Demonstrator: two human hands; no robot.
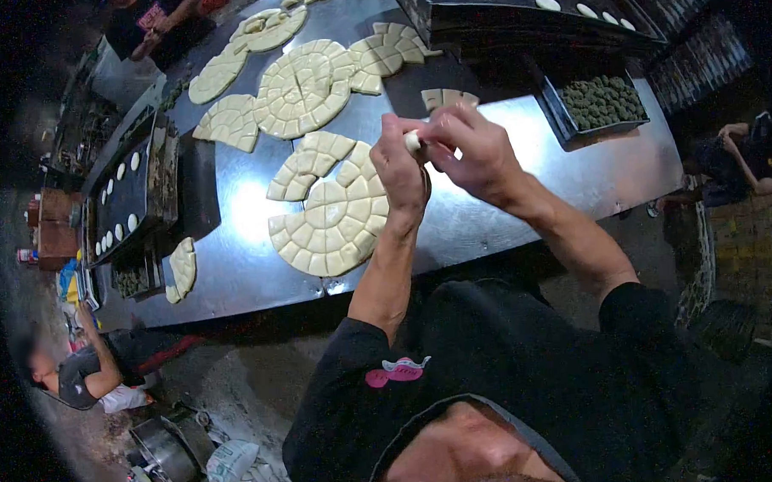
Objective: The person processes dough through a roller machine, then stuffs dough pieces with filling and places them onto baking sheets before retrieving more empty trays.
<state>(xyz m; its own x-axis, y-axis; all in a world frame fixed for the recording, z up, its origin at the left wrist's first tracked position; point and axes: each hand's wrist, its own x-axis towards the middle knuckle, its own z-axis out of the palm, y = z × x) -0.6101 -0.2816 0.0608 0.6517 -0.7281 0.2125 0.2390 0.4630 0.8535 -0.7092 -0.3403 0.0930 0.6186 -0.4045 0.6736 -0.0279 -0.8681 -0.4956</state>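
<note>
Above the metal table (pixel 487 212), my left hand (pixel 399 168) is closed around a small piece of pale dough (pixel 412 141). My right hand (pixel 476 153) meets it from the right, its fingers bent and pinched close to the dough; whether they hold part of it is hidden. Just left of my hands lies a round sheet of dough (pixel 330 226) cut into sections, with a cut wedge (pixel 308 163) at its upper left. A few cut dough pieces (pixel 449 98) rest behind my hands.
A tray of dark green balls (pixel 602 102) stands at the right. More cut dough sheets (pixel 302 87) lie farther back. Trays with white ovals (pixel 116 191) are at the left, and another tray (pixel 514 24) is at the back right. People (pixel 76 375) are around the table.
</note>
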